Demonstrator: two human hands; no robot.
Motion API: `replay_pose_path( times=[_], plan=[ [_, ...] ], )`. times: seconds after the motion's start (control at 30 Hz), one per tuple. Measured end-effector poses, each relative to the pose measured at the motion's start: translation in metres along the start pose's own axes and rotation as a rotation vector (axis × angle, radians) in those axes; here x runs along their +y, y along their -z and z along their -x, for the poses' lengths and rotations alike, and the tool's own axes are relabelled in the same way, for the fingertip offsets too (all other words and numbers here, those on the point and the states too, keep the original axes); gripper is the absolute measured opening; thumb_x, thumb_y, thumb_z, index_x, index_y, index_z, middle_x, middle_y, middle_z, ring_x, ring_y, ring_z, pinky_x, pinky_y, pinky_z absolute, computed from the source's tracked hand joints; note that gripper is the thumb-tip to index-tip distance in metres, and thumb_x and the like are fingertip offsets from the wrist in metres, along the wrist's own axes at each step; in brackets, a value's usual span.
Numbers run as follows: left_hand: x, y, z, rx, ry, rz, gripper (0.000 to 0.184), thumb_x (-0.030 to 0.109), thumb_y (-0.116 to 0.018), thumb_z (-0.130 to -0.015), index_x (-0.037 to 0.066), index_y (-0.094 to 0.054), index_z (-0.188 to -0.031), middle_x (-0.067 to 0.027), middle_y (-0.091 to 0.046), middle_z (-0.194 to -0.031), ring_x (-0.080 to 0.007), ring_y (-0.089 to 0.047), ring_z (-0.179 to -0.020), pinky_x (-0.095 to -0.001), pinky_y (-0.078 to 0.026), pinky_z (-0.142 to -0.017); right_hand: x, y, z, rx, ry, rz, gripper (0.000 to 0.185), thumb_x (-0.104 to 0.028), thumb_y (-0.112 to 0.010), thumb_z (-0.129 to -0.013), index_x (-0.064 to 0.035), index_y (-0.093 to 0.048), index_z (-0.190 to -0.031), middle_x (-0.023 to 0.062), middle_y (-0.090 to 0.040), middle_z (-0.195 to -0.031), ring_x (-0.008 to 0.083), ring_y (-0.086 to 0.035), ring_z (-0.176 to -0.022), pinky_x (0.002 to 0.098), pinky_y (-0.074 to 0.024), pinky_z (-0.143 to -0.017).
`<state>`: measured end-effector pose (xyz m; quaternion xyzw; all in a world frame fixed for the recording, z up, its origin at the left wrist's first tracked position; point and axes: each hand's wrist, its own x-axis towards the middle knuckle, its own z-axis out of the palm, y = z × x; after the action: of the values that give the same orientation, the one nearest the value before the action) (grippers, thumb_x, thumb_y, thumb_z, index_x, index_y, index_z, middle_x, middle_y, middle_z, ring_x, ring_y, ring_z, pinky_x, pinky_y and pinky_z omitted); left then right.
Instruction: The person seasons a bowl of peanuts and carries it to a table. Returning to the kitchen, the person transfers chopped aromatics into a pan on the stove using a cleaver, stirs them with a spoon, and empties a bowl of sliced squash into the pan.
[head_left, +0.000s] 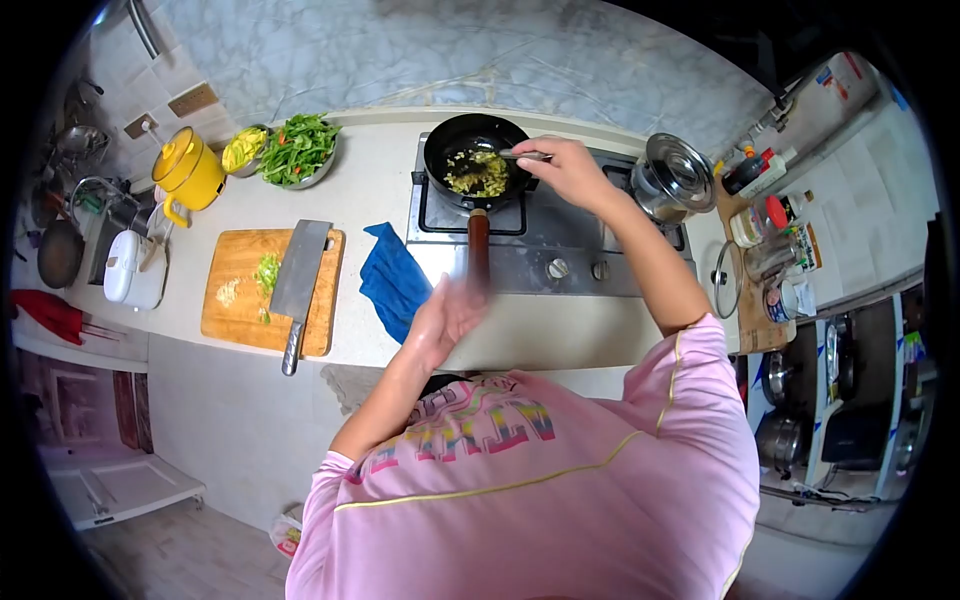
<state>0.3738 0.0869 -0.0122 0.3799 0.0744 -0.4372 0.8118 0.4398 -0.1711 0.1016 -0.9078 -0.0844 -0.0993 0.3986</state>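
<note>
A black wok (453,140) with a brown wooden handle (478,240) sits on the left burner of the gas stove (625,270). Chopped yellow-green pieces (478,178) lie in its bottom. My right hand (568,172) is closed around a metal cooking utensil (525,156) that reaches over the wok's right rim; its exact kind is hard to make out. At the lower end of the wooden handle is my left hand (447,322), palm partly up, its fingers smeared by motion. Whether they grip the handle cannot be told.
Left of the stove are a blue cloth (393,285) and a cutting board (235,262) with a cleaver (300,275) and chopped bits. Behind stand a bowl of green vegetables (298,148) and a yellow pot (188,178). A lidded metal pot (672,180) occupies the stove's right side.
</note>
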Motion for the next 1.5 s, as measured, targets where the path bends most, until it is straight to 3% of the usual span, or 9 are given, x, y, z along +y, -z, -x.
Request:
replay_pose_path(
  times=[0.23, 0.37, 0.4, 0.63, 1.0, 1.13, 1.23, 1.37, 1.5],
  plan=[
    [0.001, -0.003, -0.003, -0.014, -0.008, -0.002, 0.042, 0.045, -0.032, -0.094, 0.011, -0.052, -0.107, -0.0027, -0.062, -0.088, -0.0159, -0.059, -0.083, -0.0267, -0.046, -0.072, -0.033, 0.034, 0.016, -0.182, 0.086, 0.154, 0.022, -0.018, -0.058, -0.081, -0.0017, -0.062, -0.095, 0.0118, -0.063, -0.083, 0.0181, -0.056, -0.064, 0.0293, -0.0449, -0.062],
    [-0.002, -0.001, -0.008, -0.021, -0.007, -0.001, 0.041, 0.045, -0.032, -0.094, 0.011, -0.053, -0.105, -0.0023, -0.062, -0.088, -0.0158, -0.059, -0.084, -0.0271, -0.046, -0.072, -0.004, 0.009, -0.006, 0.044, 0.148, 0.262, 0.022, -0.019, -0.057, -0.081, -0.0020, -0.062, -0.095, 0.0160, -0.063, -0.083, 0.0300, -0.059, -0.068, 0.0352, -0.0465, -0.064],
    [-0.001, -0.002, -0.007, -0.013, -0.007, 0.001, 0.041, 0.045, -0.033, -0.094, 0.011, -0.053, -0.104, -0.0024, -0.062, -0.088, -0.0158, -0.059, -0.085, -0.0273, -0.046, -0.073, -0.014, 0.010, -0.009, 0.020, -0.154, 0.239, 0.022, -0.018, -0.057, -0.081, -0.0019, -0.062, -0.093, 0.0187, -0.062, -0.079, 0.0354, -0.060, -0.072, 0.0389, -0.0470, -0.067],
    [-0.006, -0.004, -0.007, -0.016, 0.002, 0.036, 0.040, 0.046, -0.035, -0.093, 0.012, -0.055, -0.102, -0.0029, -0.062, -0.089, -0.0158, -0.059, -0.085, -0.0279, -0.045, -0.076, 0.016, -0.012, -0.042, 0.387, -0.014, 0.273, 0.021, -0.021, -0.056, -0.080, -0.0026, -0.064, -0.088, 0.0203, -0.062, -0.077, 0.0360, -0.059, -0.073, 0.0405, -0.0465, -0.067],
    [-0.006, -0.003, -0.003, 0.053, -0.012, 0.069, 0.040, 0.044, -0.035, -0.094, 0.012, -0.054, -0.106, -0.0030, -0.062, -0.089, -0.0150, -0.059, -0.084, -0.0272, -0.045, -0.074, -0.056, 0.023, 0.004, -0.204, 0.076, 0.287, 0.023, -0.019, -0.058, -0.082, -0.0025, -0.062, -0.097, 0.0120, -0.063, -0.080, 0.0156, -0.053, -0.059, 0.0286, -0.0428, -0.058],
    [-0.011, 0.001, -0.011, 0.081, -0.010, 0.077, 0.040, 0.044, -0.034, -0.094, 0.012, -0.054, -0.106, -0.0031, -0.062, -0.088, -0.0157, -0.059, -0.083, -0.0274, -0.045, -0.073, -0.019, 0.000, -0.011, -0.018, 0.284, 0.306, 0.023, -0.020, -0.058, -0.081, -0.0021, -0.062, -0.095, 0.0160, -0.063, -0.082, 0.0295, -0.059, -0.068, 0.0347, -0.0451, -0.062],
    [-0.009, -0.001, -0.008, 0.105, -0.017, 0.079, 0.039, 0.044, -0.034, -0.094, 0.012, -0.054, -0.104, -0.0031, -0.062, -0.087, -0.0163, -0.059, -0.083, -0.0276, -0.046, -0.073, -0.004, 0.005, -0.026, 0.207, 0.040, 0.317, 0.021, -0.021, -0.058, -0.079, -0.0026, -0.063, -0.088, 0.0186, -0.061, -0.072, 0.0371, -0.058, -0.068, 0.0419, -0.0462, -0.065],
    [-0.012, -0.001, -0.009, 0.101, -0.007, 0.097, 0.039, 0.044, -0.034, -0.094, 0.011, -0.054, -0.101, -0.0036, -0.062, -0.087, -0.0164, -0.059, -0.083, -0.0276, -0.046, -0.072, 0.015, 0.014, -0.046, 0.390, -0.022, 0.507, 0.023, -0.022, -0.057, -0.079, -0.0011, -0.063, -0.084, 0.0206, -0.060, -0.069, 0.0368, -0.059, -0.066, 0.0422, -0.0457, -0.063],
    [-0.012, -0.002, -0.011, 0.038, 0.010, 0.126, 0.039, 0.044, -0.034, -0.094, 0.010, -0.054, -0.100, -0.0040, -0.063, -0.088, -0.0156, -0.060, -0.082, -0.0269, -0.047, -0.072, 0.033, -0.014, -0.058, 0.373, 0.004, 0.130, 0.022, -0.022, -0.058, -0.079, -0.0013, -0.063, -0.086, 0.0171, -0.060, -0.064, 0.0317, -0.060, -0.062, 0.0392, -0.0446, -0.057]
  ],
)
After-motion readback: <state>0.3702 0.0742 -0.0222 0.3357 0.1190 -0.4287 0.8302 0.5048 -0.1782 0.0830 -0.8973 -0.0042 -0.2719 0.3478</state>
